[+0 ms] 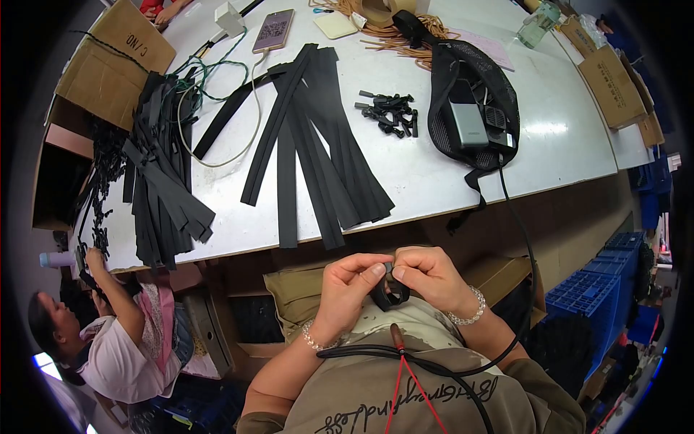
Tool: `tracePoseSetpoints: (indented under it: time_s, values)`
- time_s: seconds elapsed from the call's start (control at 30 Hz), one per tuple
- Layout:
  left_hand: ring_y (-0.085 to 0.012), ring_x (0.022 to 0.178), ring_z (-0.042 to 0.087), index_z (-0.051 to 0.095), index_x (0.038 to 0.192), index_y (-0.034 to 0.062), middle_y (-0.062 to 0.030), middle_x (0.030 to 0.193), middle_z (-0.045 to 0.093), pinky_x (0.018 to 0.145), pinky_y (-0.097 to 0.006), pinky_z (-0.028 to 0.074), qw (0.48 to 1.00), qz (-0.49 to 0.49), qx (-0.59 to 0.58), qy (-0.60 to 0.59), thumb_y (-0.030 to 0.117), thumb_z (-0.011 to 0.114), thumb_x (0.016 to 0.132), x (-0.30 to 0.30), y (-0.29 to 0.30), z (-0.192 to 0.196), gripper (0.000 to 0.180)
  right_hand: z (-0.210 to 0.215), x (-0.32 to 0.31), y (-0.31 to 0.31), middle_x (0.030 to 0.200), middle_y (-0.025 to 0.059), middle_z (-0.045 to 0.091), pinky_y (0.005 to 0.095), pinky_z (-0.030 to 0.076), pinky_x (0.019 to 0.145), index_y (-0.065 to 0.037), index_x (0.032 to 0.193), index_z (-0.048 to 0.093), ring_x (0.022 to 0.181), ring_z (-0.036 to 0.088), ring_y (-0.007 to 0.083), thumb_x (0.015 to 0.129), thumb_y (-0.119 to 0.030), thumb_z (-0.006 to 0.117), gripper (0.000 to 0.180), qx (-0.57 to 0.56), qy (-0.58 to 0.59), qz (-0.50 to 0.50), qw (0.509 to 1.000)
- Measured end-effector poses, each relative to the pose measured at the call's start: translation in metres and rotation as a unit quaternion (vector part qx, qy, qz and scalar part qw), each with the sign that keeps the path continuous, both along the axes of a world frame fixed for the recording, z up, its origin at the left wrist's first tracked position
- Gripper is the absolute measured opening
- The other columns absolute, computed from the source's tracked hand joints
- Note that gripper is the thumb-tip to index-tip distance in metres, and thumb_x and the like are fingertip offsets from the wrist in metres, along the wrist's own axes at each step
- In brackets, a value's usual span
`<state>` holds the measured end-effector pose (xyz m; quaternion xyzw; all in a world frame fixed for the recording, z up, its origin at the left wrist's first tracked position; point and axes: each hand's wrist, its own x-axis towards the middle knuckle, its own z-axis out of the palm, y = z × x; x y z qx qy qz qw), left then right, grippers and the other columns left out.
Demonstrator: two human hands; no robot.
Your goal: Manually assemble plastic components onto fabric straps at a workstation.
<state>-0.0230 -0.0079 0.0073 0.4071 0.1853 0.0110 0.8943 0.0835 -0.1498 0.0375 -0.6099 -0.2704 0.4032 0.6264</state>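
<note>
Close to my body, below the table's front edge, my left hand point(347, 289) and my right hand point(435, 281) meet with thumbs and forefingers pinched together. Between them they hold a black fabric strip point(391, 297), bent into a loop that hangs under the fingertips. The fingers hide its ends. On the white table point(238, 235) ahead, similar flat black strips point(311, 159) fan out from a bunched far end. To their right sits a small heap of black parts point(390, 114) that look like zipper sliders with pulls.
A second bundle of black strips point(163, 173) lies on the left by a cardboard box point(108, 61). A phone point(273, 32) trails a white cable. A black mesh bag point(477, 94) holds a power bank point(468, 124), wired toward me. A co-worker point(123, 340) sits at left.
</note>
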Motion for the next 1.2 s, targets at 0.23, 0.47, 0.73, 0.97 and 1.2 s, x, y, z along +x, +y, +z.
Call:
tracePoseSetpoints:
  time_s: [0.23,0.47,0.73,0.97,1.2]
  values:
    - [-0.0035,0.081,0.057,0.065,0.103,-0.0020,-0.0031,0.094,0.066,0.072,-0.018,0.047,1.000,-0.006,0.026,0.008,0.002,0.058,0.089,0.000,0.002,0.001,0.017,0.000,-0.003,0.000,0.067,0.0036,0.050,0.0261,0.037,0.055,0.003,0.071,0.055,0.060,0.045,0.0102,0.088,-0.007,0.052,0.019,-0.008,-0.066,-0.027,0.997]
    - [-0.0027,0.081,0.056,0.065,0.103,-0.0013,-0.0015,0.091,0.065,0.071,-0.018,0.046,0.996,0.001,0.089,-0.019,0.000,0.060,0.087,0.001,0.002,0.003,0.017,-0.014,-0.008,0.001,0.068,0.0020,0.046,0.0246,0.035,0.057,0.002,0.074,0.053,0.061,0.042,0.0099,0.089,-0.008,0.052,0.018,0.029,-0.088,-0.065,0.994]
    - [-0.0051,0.076,0.055,0.066,0.101,-0.0016,-0.0036,0.089,0.062,0.066,-0.017,0.044,0.987,0.046,0.143,-0.047,-0.002,0.060,0.086,0.003,0.000,0.009,0.016,-0.002,-0.009,0.000,0.071,-0.0019,0.047,0.0214,0.033,0.055,0.001,0.078,0.053,0.063,0.040,0.0044,0.092,-0.009,0.052,0.018,-0.008,0.009,-0.054,0.998]
    - [-0.0046,0.073,0.052,0.067,0.099,-0.0003,-0.0020,0.087,0.060,0.063,-0.017,0.042,0.967,0.052,0.243,-0.056,-0.001,0.062,0.086,0.003,0.004,0.010,0.014,-0.002,-0.007,-0.002,0.065,0.0023,0.044,0.0251,0.029,0.050,0.001,0.069,0.049,0.056,0.037,0.0092,0.082,-0.005,0.060,0.018,-0.014,-0.127,-0.039,0.991]
    - [-0.0042,0.073,0.051,0.067,0.099,-0.0003,-0.0016,0.087,0.059,0.062,-0.017,0.041,0.968,0.033,0.243,-0.056,0.000,0.061,0.086,0.002,0.007,0.011,0.014,0.004,-0.011,0.003,0.062,0.0047,0.039,0.0287,0.027,0.049,0.001,0.065,0.044,0.054,0.035,0.0136,0.079,-0.002,0.060,0.021,-0.014,-0.158,-0.060,0.985]
